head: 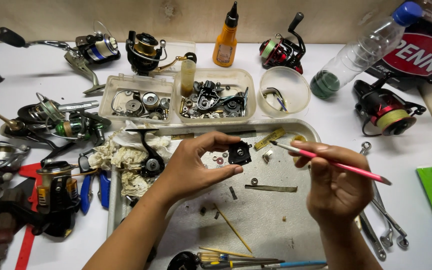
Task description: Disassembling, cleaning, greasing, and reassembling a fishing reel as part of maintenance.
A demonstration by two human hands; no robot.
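Observation:
My left hand point(196, 167) pinches a small black reel side plate point(239, 152) between thumb and fingers, above a metal tray point(276, 220). My right hand point(335, 182) grips a pink-handled brush point(333, 163), its tip pointing left, close to the black part but apart from it. A black reel body point(151, 155) lies on a crumpled rag point(118, 155) at the tray's left end. Small washers and screws point(221, 160) are scattered on the tray beneath my hands.
Two clear boxes of reel parts point(211, 97), a round clear tub point(283, 90), an orange oil bottle point(225, 42) and a plastic bottle point(361, 50) stand behind. Several fishing reels point(56, 122) crowd the left; a red reel point(386, 112) and wrenches point(381, 220) lie right. Screwdrivers point(246, 260) sit at the front.

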